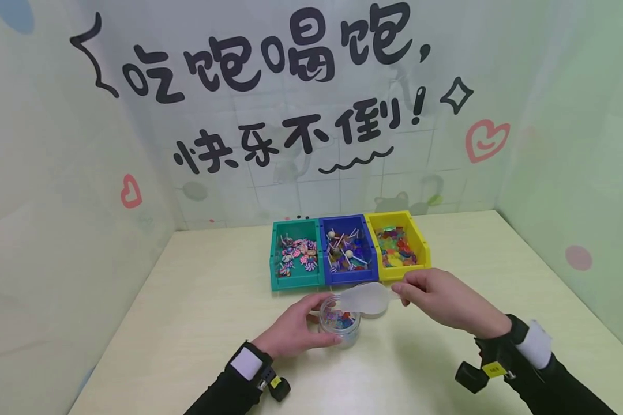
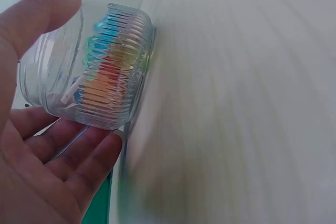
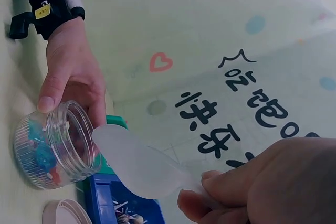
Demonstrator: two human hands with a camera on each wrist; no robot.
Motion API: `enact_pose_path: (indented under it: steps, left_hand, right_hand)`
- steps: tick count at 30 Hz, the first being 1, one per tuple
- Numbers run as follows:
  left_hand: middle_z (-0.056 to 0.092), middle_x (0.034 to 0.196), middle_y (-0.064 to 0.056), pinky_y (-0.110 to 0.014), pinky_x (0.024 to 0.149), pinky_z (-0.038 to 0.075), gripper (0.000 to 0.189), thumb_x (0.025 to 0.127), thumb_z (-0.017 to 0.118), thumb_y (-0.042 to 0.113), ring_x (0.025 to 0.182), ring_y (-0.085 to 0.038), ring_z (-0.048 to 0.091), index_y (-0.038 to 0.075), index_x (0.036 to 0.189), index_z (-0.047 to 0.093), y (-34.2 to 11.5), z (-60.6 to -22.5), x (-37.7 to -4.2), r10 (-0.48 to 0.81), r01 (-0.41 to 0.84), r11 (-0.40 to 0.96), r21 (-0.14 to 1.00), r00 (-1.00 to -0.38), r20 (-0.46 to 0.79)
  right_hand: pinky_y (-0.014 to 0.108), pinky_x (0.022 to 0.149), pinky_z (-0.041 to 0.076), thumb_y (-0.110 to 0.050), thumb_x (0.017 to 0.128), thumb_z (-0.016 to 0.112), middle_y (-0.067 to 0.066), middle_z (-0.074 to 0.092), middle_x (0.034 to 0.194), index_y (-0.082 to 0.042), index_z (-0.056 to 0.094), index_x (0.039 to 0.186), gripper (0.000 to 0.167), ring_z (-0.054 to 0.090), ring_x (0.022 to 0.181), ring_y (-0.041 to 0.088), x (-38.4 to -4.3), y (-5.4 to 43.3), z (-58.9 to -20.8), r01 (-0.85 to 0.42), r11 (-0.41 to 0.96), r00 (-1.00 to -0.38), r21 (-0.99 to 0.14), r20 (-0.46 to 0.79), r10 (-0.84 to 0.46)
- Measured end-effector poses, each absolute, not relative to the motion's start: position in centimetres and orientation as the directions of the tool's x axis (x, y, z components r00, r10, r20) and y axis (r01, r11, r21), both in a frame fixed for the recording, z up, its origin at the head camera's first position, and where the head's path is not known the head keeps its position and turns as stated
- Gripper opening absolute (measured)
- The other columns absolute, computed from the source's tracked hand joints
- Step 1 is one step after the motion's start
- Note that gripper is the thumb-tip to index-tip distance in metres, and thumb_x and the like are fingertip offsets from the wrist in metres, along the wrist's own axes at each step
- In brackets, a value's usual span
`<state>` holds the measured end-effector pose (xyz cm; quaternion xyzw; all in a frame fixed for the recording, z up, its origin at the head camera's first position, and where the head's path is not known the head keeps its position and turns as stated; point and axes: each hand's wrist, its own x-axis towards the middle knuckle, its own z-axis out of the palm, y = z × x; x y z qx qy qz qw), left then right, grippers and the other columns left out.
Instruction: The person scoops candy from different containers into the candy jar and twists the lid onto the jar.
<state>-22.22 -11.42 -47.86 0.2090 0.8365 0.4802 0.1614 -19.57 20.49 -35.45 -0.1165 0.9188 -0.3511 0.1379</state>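
Observation:
A clear ribbed jar (image 1: 346, 336) stands on the table with small colourful pieces in its bottom. My left hand (image 1: 297, 329) grips it from the left, thumb on one side and fingers curled round the other; the left wrist view shows blue, green, red and orange pieces through the jar's wall (image 2: 118, 66). Between thumb and fingers, my right hand (image 1: 438, 300) pinches the handle of a translucent white scoop (image 1: 366, 298). The scoop's broad bowl (image 3: 139, 163) reaches the jar's open mouth, its tip right at the rim, and shows nothing on it.
A round whitish lid (image 1: 378, 313) lies on the table behind the jar, partly under the scoop. Beyond it, three joined bins stand in a row: teal (image 1: 297, 282) with swirl-patterned candies, blue (image 1: 350, 276) with lollipops, yellow (image 1: 422, 245) with bright translucent pieces. Printed walls enclose the table.

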Motion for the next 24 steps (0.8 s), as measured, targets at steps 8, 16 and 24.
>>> enact_pose_path:
  steps: [8,16,24]
  left_hand:
    - [0.061,0.153,-0.006,-0.055,0.116,0.054,0.079,0.092,0.091,0.034,0.137,-0.031,0.061,0.019,0.16,0.053,-11.5,-47.9,-22.1,0.5,0.184,0.453,0.872,-0.863,-0.077]
    - [0.061,0.152,-0.007,-0.054,0.115,0.055,0.079,0.092,0.091,0.035,0.135,-0.03,0.062,0.017,0.16,0.053,-11.4,-48.0,-22.1,0.497,0.193,0.46,0.867,-0.865,-0.071]
    - [0.062,0.151,-0.007,-0.054,0.115,0.055,0.079,0.092,0.092,0.033,0.134,-0.03,0.063,0.016,0.159,0.053,-11.5,-47.9,-22.1,0.504,0.202,0.451,0.869,-0.862,-0.062]
  right_hand:
    - [0.028,0.055,0.027,-0.038,0.114,0.059,-0.001,0.039,0.073,-0.012,0.071,0.099,0.032,0.037,0.063,0.018,-19.4,21.3,-35.6,-0.109,0.711,-0.943,-0.695,-0.154,-0.295]
    - [0.03,0.056,0.027,-0.044,0.115,0.055,0.0,0.04,0.077,-0.011,0.07,0.104,0.038,0.036,0.066,0.019,-19.7,23.9,-37.0,-0.031,0.692,-0.963,-0.721,-0.165,-0.215]
    - [0.033,0.066,0.037,-0.044,0.117,0.05,0.003,0.053,0.086,-0.009,0.07,0.106,0.042,0.046,0.081,0.021,-19.8,27.5,-38.8,-0.005,0.74,-0.976,-0.673,-0.157,-0.149]
